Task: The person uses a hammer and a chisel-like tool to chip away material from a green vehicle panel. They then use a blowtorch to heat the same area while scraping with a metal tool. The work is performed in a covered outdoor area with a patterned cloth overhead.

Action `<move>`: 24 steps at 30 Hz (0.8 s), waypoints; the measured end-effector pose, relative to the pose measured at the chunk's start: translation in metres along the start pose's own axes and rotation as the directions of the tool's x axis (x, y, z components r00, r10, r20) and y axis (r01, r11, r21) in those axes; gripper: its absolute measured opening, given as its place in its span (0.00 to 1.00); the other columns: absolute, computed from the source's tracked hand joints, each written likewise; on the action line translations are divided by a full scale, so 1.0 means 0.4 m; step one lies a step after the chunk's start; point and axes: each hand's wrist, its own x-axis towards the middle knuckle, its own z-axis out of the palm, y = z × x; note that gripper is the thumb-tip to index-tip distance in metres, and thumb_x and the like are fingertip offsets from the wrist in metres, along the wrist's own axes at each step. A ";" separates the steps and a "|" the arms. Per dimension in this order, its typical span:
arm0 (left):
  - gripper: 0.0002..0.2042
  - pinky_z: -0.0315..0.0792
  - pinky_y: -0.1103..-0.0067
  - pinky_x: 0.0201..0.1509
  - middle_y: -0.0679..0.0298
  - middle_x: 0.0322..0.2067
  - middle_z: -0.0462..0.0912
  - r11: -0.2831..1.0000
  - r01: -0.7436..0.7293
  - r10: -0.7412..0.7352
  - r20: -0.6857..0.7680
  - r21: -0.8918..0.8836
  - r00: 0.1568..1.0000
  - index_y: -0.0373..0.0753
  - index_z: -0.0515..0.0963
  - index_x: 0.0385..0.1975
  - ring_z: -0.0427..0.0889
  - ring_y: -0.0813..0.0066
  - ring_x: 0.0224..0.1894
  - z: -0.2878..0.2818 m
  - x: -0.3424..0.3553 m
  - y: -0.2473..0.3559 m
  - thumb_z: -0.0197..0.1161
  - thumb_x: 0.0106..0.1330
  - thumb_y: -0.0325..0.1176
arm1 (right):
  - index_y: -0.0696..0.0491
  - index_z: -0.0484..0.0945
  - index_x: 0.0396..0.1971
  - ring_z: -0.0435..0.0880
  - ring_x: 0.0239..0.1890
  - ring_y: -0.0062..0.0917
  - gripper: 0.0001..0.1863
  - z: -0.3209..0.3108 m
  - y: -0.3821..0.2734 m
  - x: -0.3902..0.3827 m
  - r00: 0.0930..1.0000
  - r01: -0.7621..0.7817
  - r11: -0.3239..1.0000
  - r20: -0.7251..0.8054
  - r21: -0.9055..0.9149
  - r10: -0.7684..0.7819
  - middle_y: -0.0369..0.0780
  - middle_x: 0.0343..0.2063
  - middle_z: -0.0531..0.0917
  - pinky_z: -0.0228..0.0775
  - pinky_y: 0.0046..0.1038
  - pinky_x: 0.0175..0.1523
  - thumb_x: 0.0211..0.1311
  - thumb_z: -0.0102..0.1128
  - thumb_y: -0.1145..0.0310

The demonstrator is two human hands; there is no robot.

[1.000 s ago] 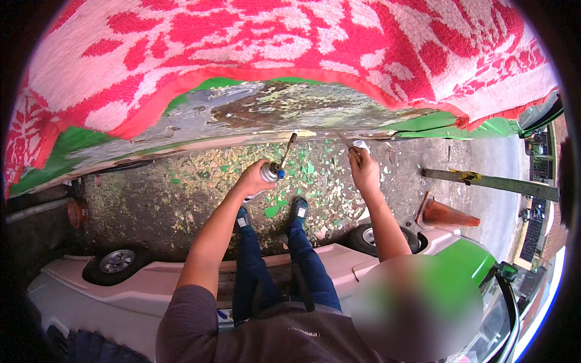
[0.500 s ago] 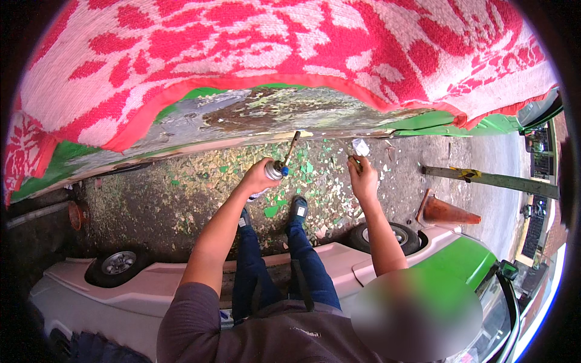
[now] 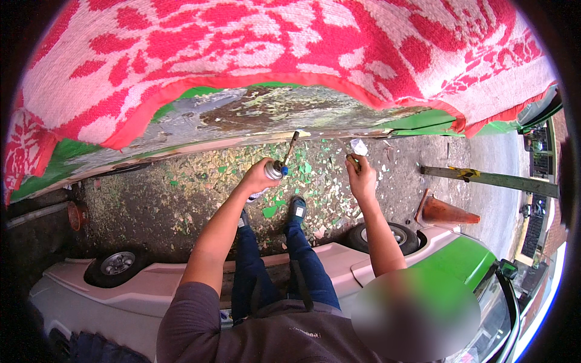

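Note:
My left hand (image 3: 256,178) is wrapped round the canister of a gas blowtorch (image 3: 274,172), which has a blue knob. Its narrow burner tube points up toward the bare, flaking panel (image 3: 242,115) of a green vehicle; I can make out no flame. In my closed right hand (image 3: 363,181) is a scraper (image 3: 359,147), its pale flat blade pointing at the same panel, apart from it as far as I can tell. Fingers hide most of the handle.
A red-and-white patterned blanket (image 3: 254,48) drapes over the panel. Paint chips (image 3: 269,212) litter the ground round my shoes. Behind me stands a pink, white and green vehicle (image 3: 327,257). To the right are an orange cone (image 3: 448,212) and a long post (image 3: 508,183).
The right hand and its scraper have shifted very slightly left. My left hand and the blowtorch stay almost where they were.

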 end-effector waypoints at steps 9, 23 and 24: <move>0.33 0.74 0.72 0.51 0.56 0.42 0.82 0.999 0.014 -0.015 0.014 0.045 1.000 0.37 0.72 0.52 0.82 0.65 0.45 0.005 0.002 0.025 0.79 0.43 0.35 | 0.54 0.78 0.45 0.85 0.36 0.47 0.15 -0.010 0.005 -0.009 1.000 0.022 0.999 0.002 -0.046 -0.022 0.51 0.33 0.85 0.76 0.40 0.39 0.61 0.64 0.64; 0.33 0.74 0.72 0.51 0.56 0.42 0.83 0.998 0.026 -0.027 0.015 0.059 1.000 0.37 0.72 0.52 0.82 0.66 0.45 -0.011 0.000 0.004 0.79 0.43 0.34 | 0.50 0.77 0.51 0.80 0.39 0.46 0.15 0.012 -0.006 0.005 0.975 0.216 0.962 0.080 -0.166 -0.205 0.47 0.37 0.83 0.71 0.43 0.45 0.65 0.56 0.67; 0.34 0.74 0.72 0.52 0.56 0.42 0.83 0.998 0.028 -0.029 0.020 0.052 0.999 0.37 0.72 0.52 0.82 0.66 0.45 -0.017 -0.001 -0.002 0.79 0.43 0.35 | 0.50 0.76 0.51 0.80 0.39 0.47 0.15 0.018 -0.009 0.011 0.975 0.212 0.964 0.099 -0.162 -0.198 0.47 0.38 0.83 0.71 0.44 0.44 0.66 0.56 0.67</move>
